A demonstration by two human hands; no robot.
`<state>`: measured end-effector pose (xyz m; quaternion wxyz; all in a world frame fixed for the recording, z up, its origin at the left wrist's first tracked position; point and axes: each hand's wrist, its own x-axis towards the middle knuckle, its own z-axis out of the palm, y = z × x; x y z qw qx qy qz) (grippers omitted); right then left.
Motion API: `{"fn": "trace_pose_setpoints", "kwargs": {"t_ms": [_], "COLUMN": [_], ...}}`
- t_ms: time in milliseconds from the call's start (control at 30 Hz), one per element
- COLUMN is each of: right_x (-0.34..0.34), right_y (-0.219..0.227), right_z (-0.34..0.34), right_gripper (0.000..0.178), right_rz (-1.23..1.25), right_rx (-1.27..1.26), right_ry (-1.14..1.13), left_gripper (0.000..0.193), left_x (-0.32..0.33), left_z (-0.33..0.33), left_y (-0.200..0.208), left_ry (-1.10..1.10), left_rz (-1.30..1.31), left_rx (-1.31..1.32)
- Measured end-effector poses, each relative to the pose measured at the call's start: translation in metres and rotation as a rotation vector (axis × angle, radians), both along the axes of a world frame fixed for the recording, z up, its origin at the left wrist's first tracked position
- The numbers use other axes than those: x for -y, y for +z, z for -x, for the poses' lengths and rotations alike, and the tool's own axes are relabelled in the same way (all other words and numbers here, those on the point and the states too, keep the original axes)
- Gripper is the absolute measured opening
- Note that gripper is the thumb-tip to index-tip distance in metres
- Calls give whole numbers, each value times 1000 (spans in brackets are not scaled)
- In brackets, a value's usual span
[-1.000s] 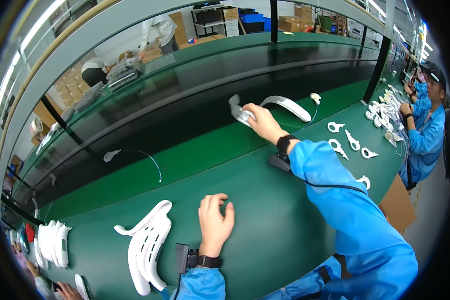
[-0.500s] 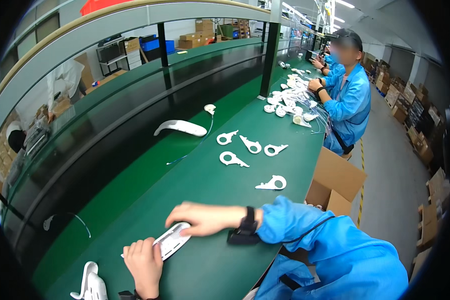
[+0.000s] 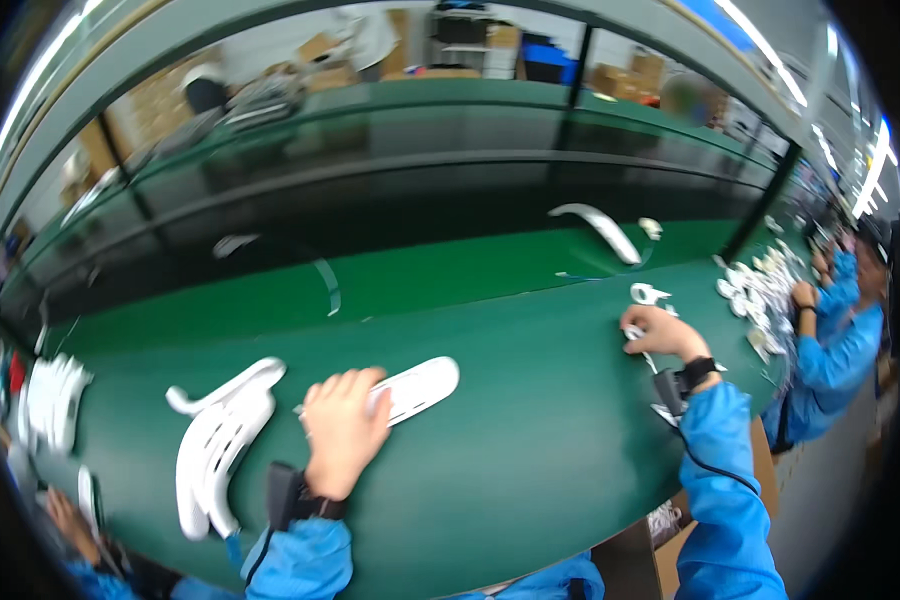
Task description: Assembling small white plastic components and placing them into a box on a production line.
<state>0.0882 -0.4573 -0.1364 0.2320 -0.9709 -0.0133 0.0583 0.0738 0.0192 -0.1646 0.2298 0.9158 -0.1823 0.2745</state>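
My left hand (image 3: 345,425) lies closed over one end of a long white plastic shell (image 3: 425,388) with slots, which rests on the green bench. Well to the right, my right hand (image 3: 672,335) is closed on a white ring-shaped plastic part (image 3: 634,333); its fingers partly hide the part. Just beyond that hand lies another white ring-shaped part (image 3: 646,293). To the left of my left hand rest several curved white shells (image 3: 220,440), leaning over one another.
A curved white shell (image 3: 605,232) and a small white piece with a thin cable (image 3: 650,228) lie on the darker green strip. A heap of white parts and wires (image 3: 760,290) sits before a co-worker (image 3: 840,330). Stacked white shells (image 3: 55,400) and another person's hand (image 3: 73,525) are at far left.
My view has swung left. My right hand has left the long white shell and moved right to the ring-shaped parts, closing on one. My left hand stays on the shell.
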Motion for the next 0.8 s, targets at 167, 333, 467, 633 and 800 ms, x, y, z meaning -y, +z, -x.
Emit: {"fn": "trace_pose_setpoints", "kwargs": {"t_ms": [167,333,467,633,800], "right_x": [-98,-223,-267,-261,-276], "right_y": [16,1,-23,-35,-40], "right_z": [-14,-29,-43,-40,-39], "right_gripper": [35,34,40,40,34], "right_rz": [-504,-694,-452,-297,-230], "right_rx": [-218,-274,123,161,153], "right_ry": [-126,165,314,365,453], "left_gripper": [15,13,9,9,11], "left_x": [-10,-14,-21,-9,3], "left_z": [3,1,-4,-3,-8], "left_y": [-6,-8,3,15,9], "left_ry": [-29,-55,-179,-210,-171], "left_rz": [24,134,212,19,-62], "left_rx": [44,28,-41,-76,-266]}}
